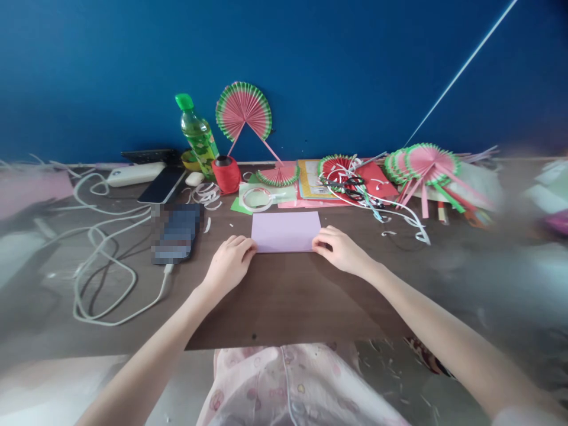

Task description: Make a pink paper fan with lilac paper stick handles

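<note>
In the middle of the counter (pixel 284 307), a lilac sheet of paper (pixel 286 229) is lying with one long edge facing the person. The left hand (pixel 228 263) is pinching the near left corner, thumb and fingers (pixel 249 246) closing on it, and the right hand (pixel 344 251) is doing pretty much the same at the near right corner. So yeah, both sets of fingers are grasping the paper.

Just behind the sheet, what looks like a roll of tape (pixel 257 209) is sitting on some pale paper. Over to the right, a pair of dark-handled scissors (pixel 339 184) is lying among a tangle of white strips (pixel 417 225), with a piece of red paper (pixel 379 177) showing right by it. Farther right, a bunch of pleated fans (pixel 428 161) is spreading out, and one more pink-and-green fan (pixel 244 109) is standing up by the blue wall (pixel 332 71) (it's looking a lot like a watermelon slice, honestly).

A green-capped bottle (pixel 199 139) is standing near that one, with a red spool (pixel 226 176) sitting just beside its base. On the left, a dark phone (pixel 177 234) is lying with a white connector (pixel 168 270) meeting its near end, and the cable is looping across the counter. Another phone (pixel 162 185) is resting behind it, next to a white power bank (pixel 135 174).
</note>
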`<state>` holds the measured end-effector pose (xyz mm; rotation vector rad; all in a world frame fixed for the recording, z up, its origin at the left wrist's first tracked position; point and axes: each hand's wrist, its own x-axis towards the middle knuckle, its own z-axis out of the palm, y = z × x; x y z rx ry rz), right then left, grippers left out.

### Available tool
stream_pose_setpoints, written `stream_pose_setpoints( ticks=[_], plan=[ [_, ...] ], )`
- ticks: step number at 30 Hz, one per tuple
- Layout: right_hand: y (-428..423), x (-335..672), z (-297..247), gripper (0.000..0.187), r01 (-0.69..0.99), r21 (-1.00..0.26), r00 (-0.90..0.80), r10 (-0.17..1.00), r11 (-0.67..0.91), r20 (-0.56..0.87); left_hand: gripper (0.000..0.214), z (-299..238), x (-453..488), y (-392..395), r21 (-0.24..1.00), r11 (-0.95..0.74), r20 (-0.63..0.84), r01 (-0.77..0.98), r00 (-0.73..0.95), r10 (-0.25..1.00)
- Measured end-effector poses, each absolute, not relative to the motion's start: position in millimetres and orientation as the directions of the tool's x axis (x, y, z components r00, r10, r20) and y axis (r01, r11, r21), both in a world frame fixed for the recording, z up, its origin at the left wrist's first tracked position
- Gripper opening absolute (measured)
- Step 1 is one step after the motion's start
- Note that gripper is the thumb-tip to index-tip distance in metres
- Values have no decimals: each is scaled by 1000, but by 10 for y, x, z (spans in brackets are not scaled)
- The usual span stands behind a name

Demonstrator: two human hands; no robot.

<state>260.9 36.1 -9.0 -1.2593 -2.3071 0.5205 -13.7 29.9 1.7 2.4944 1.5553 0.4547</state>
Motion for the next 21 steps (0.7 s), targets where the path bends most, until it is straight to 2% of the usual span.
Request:
stream_pose_setpoints(
  ticks=[3,6,8,12,15,19,21],
  plan=[
    [395,2588,-79,12,694,-565,-450,881,447,144,14,36,-122,342,348,-415,130,840,395,909],
    [423,2587,-104,11,698,-594,-419,901,401,115,15,36,-94,360,321,-401,118,858,383,916],
    [439,2598,-129,9,697,-602,-402,908,388,120,17,28,-75,349,258,-403,118,878,385,915],
    [447,2609,-152,8,678,-586,-438,884,443,161,23,-7,-36,279,36,-453,187,891,440,878],
    [416,2567,-145,21,656,-551,-495,845,516,203,29,-29,19,214,-67,-529,210,846,530,821],
    [337,2437,-143,48,666,-418,-591,779,618,211,29,-35,160,123,-61,-554,149,830,557,817],
    [289,2362,-142,53,689,-321,-626,756,650,188,26,-40,244,72,-45,-542,139,839,543,828]
  ],
)
